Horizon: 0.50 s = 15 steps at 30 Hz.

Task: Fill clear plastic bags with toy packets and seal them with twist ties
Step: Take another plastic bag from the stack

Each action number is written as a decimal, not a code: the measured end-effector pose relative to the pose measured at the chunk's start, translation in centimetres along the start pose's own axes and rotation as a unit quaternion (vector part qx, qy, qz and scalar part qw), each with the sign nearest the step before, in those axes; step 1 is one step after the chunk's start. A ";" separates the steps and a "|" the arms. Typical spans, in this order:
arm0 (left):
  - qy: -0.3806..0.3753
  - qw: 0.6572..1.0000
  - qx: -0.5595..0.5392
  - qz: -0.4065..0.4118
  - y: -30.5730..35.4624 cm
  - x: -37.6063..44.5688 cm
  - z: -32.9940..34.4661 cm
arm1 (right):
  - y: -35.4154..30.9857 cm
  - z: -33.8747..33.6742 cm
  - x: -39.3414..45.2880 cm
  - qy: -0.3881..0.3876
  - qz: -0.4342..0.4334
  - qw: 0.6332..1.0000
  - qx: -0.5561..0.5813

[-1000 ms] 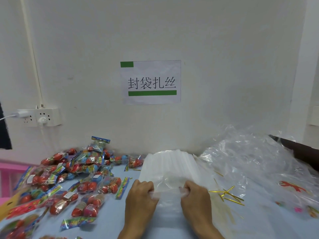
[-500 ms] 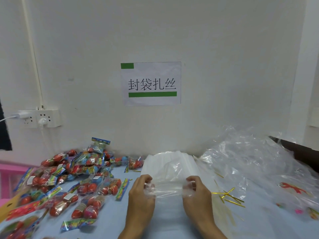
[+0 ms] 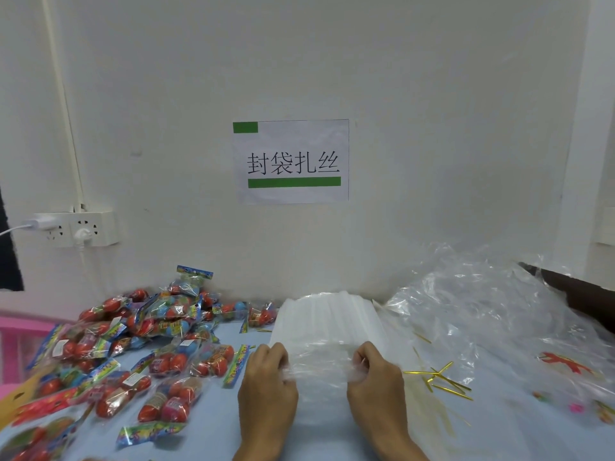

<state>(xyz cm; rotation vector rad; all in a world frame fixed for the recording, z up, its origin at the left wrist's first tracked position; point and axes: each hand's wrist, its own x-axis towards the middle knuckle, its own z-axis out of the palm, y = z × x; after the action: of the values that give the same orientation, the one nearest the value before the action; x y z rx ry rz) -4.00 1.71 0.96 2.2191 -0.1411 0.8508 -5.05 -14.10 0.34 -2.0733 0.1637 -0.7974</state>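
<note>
My left hand [image 3: 268,380] and my right hand [image 3: 376,377] each pinch a top corner of one clear plastic bag [image 3: 321,374], stretched between them just above the blue table [image 3: 213,430]. Behind it lies a flat stack of clear bags [image 3: 327,319]. A heap of toy packets [image 3: 143,347] with red and blue eggs spreads over the left of the table. Gold twist ties [image 3: 439,379] lie scattered right of my right hand.
Crumpled clear plastic sheeting [image 3: 492,314] covers the table's right side up to the white wall. A paper sign [image 3: 291,161] hangs on the wall, a power socket [image 3: 78,227] at left. A pink edge [image 3: 20,341] shows far left.
My hands have drawn apart and lifted slightly, pulling the bag's top edge wider between them. Nothing else on the table has moved.
</note>
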 end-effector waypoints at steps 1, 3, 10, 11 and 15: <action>-0.006 1.000 0.022 0.019 0.0 0.0 -0.1 | 0.0 -0.1 0.0 -0.003 0.001 1.000 -0.003; -0.025 0.996 0.059 0.057 -0.1 -0.1 -0.2 | 0.1 -0.4 0.0 -0.011 -0.004 1.000 -0.025; 0.015 0.954 0.159 0.254 0.9 -0.1 0.2 | -0.8 0.0 -0.8 -0.043 -0.119 0.987 -0.101; 0.031 0.954 0.162 0.252 0.9 -0.1 0.1 | -0.9 0.1 -0.8 -0.049 -0.125 0.985 -0.113; 0.101 0.969 0.127 0.184 0.5 0.3 -0.5 | -0.8 0.0 -0.3 -0.018 -0.070 0.992 -0.103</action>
<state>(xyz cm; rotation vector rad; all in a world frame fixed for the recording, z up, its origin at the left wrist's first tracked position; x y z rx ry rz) -4.20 1.68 1.70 2.3630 -0.3732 1.3574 -5.46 -13.47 0.81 -2.3136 0.0847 -0.8558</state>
